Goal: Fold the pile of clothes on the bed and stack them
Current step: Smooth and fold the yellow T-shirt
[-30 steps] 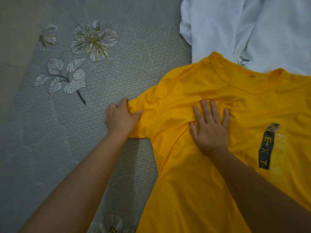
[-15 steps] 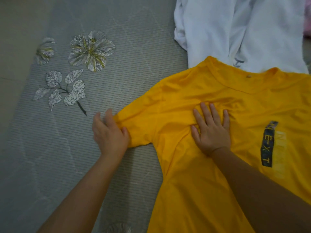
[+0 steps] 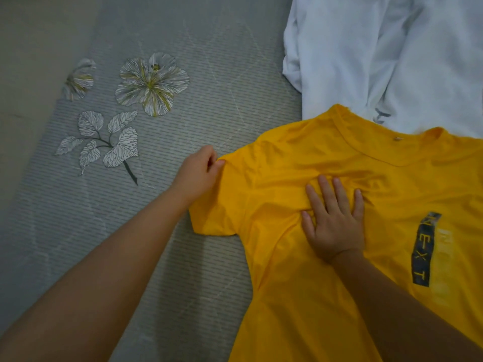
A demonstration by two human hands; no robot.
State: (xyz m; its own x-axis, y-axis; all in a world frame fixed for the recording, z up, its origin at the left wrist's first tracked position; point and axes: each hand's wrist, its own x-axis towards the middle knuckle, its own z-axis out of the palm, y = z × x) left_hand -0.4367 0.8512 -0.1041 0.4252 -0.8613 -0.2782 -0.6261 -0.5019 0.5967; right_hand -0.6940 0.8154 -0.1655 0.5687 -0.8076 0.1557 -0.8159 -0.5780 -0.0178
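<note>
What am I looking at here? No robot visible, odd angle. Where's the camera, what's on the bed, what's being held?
There is no machine: a person is working with two bare hands, and the single wide-angle camera sits on their head, looking forward and down. That is why both forearms enter from the bottom of the picture.

On the grey bed cover with a flower print lies a yellow T-shirt, spread out, with a dark strip reading NEXT on it. A crumpled white garment lies beyond it, its near edge under the yellow collar.

The left hand pinches the edge of the shirt's sleeve with curled fingers. The right hand lies flat on the chest with fingers straight, holding nothing.
</note>
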